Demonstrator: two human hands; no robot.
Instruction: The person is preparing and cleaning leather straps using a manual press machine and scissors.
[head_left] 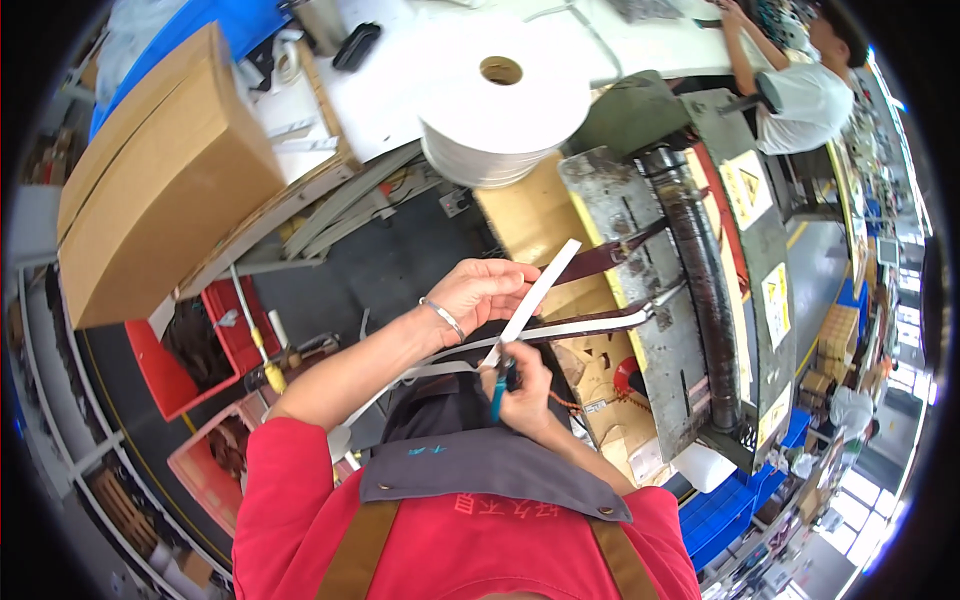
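Observation:
My left hand (487, 292) is closed, its fingertips against a flat white strip (553, 271) that slants up to the right. Just below it, my right hand (523, 390) grips teal-handled scissors (498, 398); their blades meet the strip's lower end and are mostly hidden by my fingers. A second white band (590, 324) runs from beside my left wrist into the machine on the right. Above that band, a dark red-brown strap (592, 264) also leads into the machine (625, 290), passing behind the slanted strip.
A large white spool (505, 110) stands on the white table ahead. At left are a cardboard box (160, 190), a red crate (160, 370) and a pink crate (205, 465). The machine's dark roller (705, 290) lies at right. A person (805, 100) works at the far right.

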